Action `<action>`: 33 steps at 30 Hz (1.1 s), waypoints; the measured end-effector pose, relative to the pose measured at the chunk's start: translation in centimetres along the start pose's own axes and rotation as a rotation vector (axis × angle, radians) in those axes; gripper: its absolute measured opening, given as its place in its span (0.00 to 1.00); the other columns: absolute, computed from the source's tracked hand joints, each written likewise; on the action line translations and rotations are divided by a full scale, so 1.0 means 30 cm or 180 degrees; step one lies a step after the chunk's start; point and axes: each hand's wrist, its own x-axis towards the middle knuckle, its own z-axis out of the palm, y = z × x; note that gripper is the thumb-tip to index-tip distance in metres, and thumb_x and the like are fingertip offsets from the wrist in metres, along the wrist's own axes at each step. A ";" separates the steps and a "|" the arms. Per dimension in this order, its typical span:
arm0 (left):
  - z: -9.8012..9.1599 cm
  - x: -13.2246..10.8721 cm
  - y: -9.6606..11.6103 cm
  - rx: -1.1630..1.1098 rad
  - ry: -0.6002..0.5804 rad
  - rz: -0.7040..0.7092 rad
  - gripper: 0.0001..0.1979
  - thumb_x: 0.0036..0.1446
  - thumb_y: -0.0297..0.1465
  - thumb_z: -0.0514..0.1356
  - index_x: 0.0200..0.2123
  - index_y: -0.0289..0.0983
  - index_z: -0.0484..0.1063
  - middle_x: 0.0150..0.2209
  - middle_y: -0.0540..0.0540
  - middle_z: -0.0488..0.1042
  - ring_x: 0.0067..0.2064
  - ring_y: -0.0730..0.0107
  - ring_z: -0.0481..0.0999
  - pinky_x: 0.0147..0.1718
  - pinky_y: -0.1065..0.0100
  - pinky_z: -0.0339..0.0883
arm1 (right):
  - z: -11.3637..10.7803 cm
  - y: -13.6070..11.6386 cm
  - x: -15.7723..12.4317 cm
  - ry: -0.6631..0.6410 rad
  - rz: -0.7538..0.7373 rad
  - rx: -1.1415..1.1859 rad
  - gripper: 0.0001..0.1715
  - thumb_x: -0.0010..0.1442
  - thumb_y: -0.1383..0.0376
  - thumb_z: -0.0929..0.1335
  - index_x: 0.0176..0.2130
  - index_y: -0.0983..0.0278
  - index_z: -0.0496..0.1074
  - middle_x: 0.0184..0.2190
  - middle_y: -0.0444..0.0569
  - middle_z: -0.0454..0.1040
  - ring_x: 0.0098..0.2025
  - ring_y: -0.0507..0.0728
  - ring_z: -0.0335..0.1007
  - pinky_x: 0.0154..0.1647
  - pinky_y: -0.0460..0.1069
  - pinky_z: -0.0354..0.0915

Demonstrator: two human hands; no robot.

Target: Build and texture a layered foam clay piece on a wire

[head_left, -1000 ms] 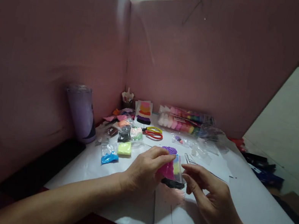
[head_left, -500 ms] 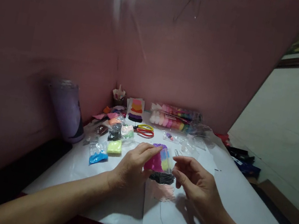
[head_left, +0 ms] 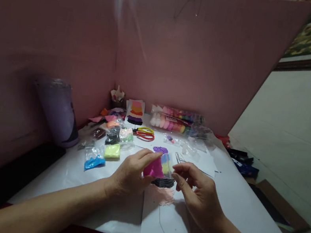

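Note:
My left hand [head_left: 135, 169] grips a small clear zip bag of magenta clay [head_left: 154, 167] between thumb and fingers. The fingertips of my right hand [head_left: 198, 188] are bent together at the bag's clear right end; the exact contact is hard to make out. Beneath the bag lies a white sheet [head_left: 157, 225] carrying bands of clay: purple [head_left: 161, 149] at the top, blue and yellow seen through the bag, then black [head_left: 163, 182] and pale pink [head_left: 161, 195]. A thin dark line runs down the sheet below the pink.
Small bags of blue [head_left: 94, 163], yellow [head_left: 112, 151] and black clay [head_left: 113, 136] lie left. Red-and-yellow-handled scissors [head_left: 145, 133], a layered colour card [head_left: 136, 112] and long packs of clay [head_left: 169, 123] sit behind. A purple tumbler [head_left: 57, 115] stands far left.
The view has shifted slightly, moving everything a little left in the picture. Both hands stay at the magenta bag, in nearly the same pose.

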 end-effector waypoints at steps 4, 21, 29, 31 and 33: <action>0.001 -0.001 0.001 -0.0027 0.0050 0.0001 0.30 0.46 0.17 0.56 0.54 0.36 0.65 0.41 0.41 0.72 0.35 0.69 0.73 0.33 0.65 0.73 | 0.006 0.008 -0.006 -0.0101 0.0202 0.0282 0.10 0.63 0.65 0.65 0.45 0.63 0.68 0.30 0.46 0.73 0.25 0.51 0.69 0.28 0.49 0.69; -0.003 -0.004 0.001 0.0003 0.0105 0.0090 0.28 0.48 0.19 0.59 0.55 0.37 0.65 0.42 0.41 0.73 0.38 0.66 0.73 0.31 0.67 0.71 | -0.005 -0.024 0.006 -0.0275 0.0510 0.0679 0.07 0.60 0.62 0.68 0.38 0.62 0.72 0.27 0.44 0.71 0.26 0.51 0.67 0.25 0.47 0.67; 0.003 -0.006 0.003 -0.0174 -0.0088 0.0079 0.28 0.50 0.20 0.60 0.55 0.38 0.64 0.38 0.44 0.71 0.33 0.69 0.71 0.29 0.67 0.70 | 0.007 -0.013 0.004 -0.0231 0.0639 0.0917 0.12 0.62 0.58 0.68 0.31 0.63 0.69 0.26 0.43 0.68 0.25 0.51 0.65 0.27 0.47 0.64; 0.007 -0.007 0.001 -0.0260 -0.0096 0.0042 0.28 0.49 0.20 0.60 0.55 0.39 0.64 0.36 0.45 0.71 0.32 0.69 0.70 0.27 0.68 0.69 | 0.004 -0.015 0.005 -0.0171 0.0625 0.0888 0.13 0.62 0.58 0.68 0.29 0.63 0.69 0.26 0.43 0.68 0.25 0.51 0.64 0.27 0.48 0.63; 0.010 -0.008 0.000 -0.0334 -0.0064 -0.0015 0.27 0.50 0.20 0.60 0.55 0.40 0.65 0.35 0.46 0.70 0.31 0.69 0.70 0.27 0.68 0.69 | 0.000 -0.019 0.009 -0.0125 0.0486 0.0868 0.13 0.61 0.60 0.68 0.27 0.62 0.69 0.29 0.45 0.69 0.29 0.53 0.65 0.29 0.48 0.63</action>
